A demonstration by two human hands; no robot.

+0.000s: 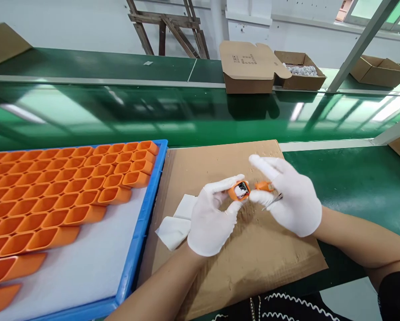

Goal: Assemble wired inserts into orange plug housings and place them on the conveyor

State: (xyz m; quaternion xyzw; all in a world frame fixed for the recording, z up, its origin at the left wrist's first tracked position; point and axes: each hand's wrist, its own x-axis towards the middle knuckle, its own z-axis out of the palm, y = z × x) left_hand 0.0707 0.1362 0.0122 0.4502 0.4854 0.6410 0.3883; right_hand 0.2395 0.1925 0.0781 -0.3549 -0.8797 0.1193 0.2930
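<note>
My gloved left hand (211, 220) grips a small orange housing (232, 192) between thumb and fingers. Its open end faces up and shows something white and black inside. Just to the right, my gloved right hand (293, 198) is closed around a small orange piece (263, 186), with a thin metal tool like tweezers (276, 200) also in its grip. The two orange parts are close together but apart. Both hands are above a brown cardboard sheet (270, 258). Folded white papers or cloths (173, 231) lie beside my left wrist.
At left, a blue tray (138, 249) carries rows of many orange open-ended shells (81, 185). A glossy green belt (193, 129) runs behind the cardboard. Beyond it stand an open carton (248, 84) and a box of whitish items (303, 82). A metal post (360, 49) rises at right.
</note>
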